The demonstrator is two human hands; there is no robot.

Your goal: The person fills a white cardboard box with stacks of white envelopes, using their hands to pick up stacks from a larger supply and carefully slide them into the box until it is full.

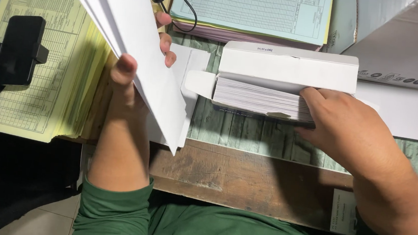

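Green sleeves [200, 228] fill the bottom of the head view, at the edge of a worn wooden table [244, 172]. Raised and tilted, a sheaf of white envelopes [134, 52] is pinched in the left hand [129, 84], thumb in front, fingers curled behind (fanned so the edges show). To the right, the right hand [340, 125] presses loosely curled against the stacked envelopes in an open white box [287, 71], probably steadying them; its fingertips are hidden. Yellow forms [49, 60] lie left.

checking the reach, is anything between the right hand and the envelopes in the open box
Nothing visible: the right hand already rests on the stacked envelopes in the white box, whose flap is open. The left hand holds other envelopes aside.
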